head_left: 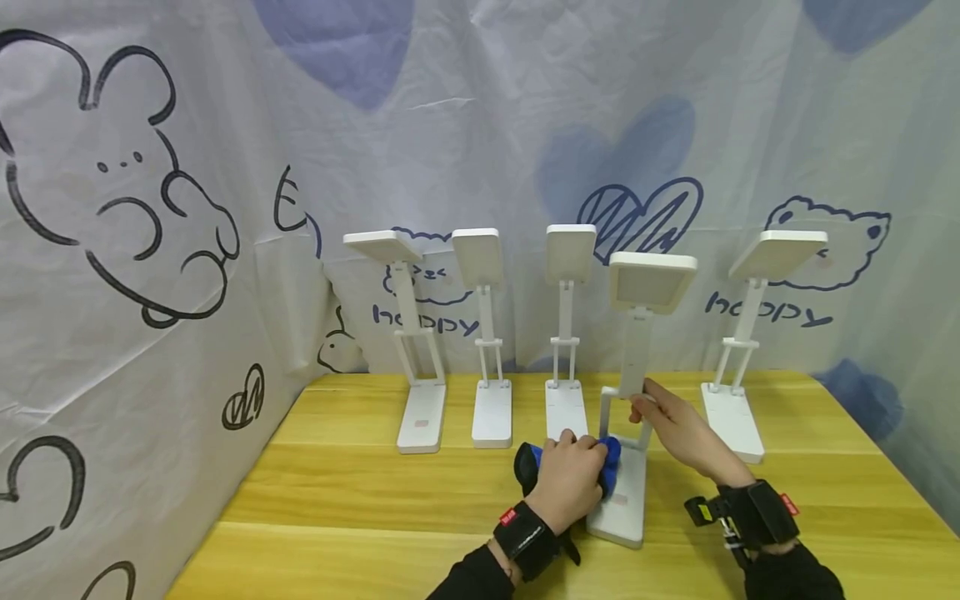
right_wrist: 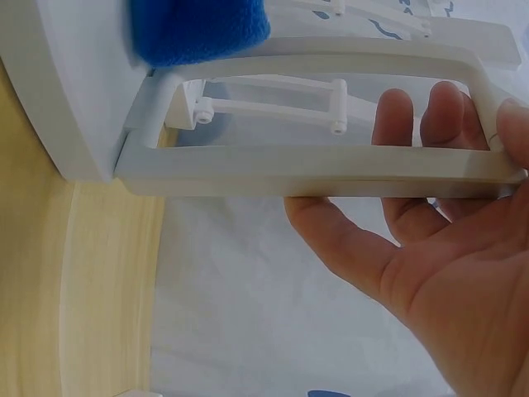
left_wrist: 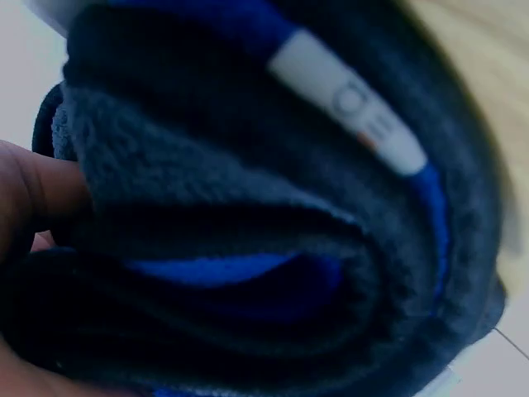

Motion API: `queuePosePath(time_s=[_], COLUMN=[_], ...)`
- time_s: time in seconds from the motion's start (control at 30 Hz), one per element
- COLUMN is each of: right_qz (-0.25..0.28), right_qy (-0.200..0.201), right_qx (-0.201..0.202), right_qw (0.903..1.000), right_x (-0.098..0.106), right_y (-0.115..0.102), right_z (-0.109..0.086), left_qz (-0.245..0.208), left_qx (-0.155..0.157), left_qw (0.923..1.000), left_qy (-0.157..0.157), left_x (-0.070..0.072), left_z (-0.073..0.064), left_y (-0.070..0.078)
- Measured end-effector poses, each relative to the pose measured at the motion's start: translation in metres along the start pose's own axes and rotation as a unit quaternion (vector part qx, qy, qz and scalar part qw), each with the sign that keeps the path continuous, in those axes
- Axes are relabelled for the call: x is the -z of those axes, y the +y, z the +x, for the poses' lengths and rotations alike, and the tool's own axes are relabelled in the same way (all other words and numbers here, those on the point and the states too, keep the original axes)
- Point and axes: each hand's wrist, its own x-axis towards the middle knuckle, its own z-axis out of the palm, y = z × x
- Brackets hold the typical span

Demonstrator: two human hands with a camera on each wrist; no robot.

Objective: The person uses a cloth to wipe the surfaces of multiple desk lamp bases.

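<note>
The left hand (head_left: 567,475) hides much of the cloth (head_left: 612,467), which covers part of the front lamp (head_left: 628,500). Blur obscures the label (left_wrist: 347,103)'s lettering. The right wrist view's edge cuts off the right hand (right_wrist: 450,285); the bench (head_left: 337,508) runs past the head view's bottom.

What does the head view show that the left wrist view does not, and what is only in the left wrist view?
Only head: the right hand holding a white lamp, and four other lamps.
Only left wrist: a white label with dark marks and the cloth's grey fuzzy surface.
Both: the left hand gripping the blue and black cloth.
</note>
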Motion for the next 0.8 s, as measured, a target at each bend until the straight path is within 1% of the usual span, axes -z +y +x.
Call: queuePosePath(time_s=[0.13, 0.27, 0.43, 0.57, 0.8], right_qz=[-0.001, 0.001, 0.002, 0.001, 0.001], right_qy=[0.000, 0.002, 0.001, 0.004, 0.007], right_qx=[0.002, 0.006, 0.010, 0.013, 0.016], right_qw=[1.0000, 1.0000, 1.0000, 0.9999, 0.9998], right_x=[0.001, 0.001, 0.000, -0.001, -0.001], right_y=[-0.001, 0.001, 0.001, 0.002, 0.002], right_z=[0.000, 0.000, -0.001, -0.001, 0.000], left_qz=[0.027, 0.040, 0.042, 0.044, 0.032], left_qx=[-0.010, -0.025, -0.035, -0.041, -0.065], left_qw=[0.9996, 0.9989, 0.9985, 0.9982, 0.9974], left_qy=[0.002, 0.005, 0.005, 0.000, -0.007], left_x=[0.001, 0.001, -0.001, -0.003, 0.000], left_z=[0.004, 0.007, 0.009, 0.011, 0.012], left_y=[0.004, 0.007, 0.008, 0.011, 0.019])
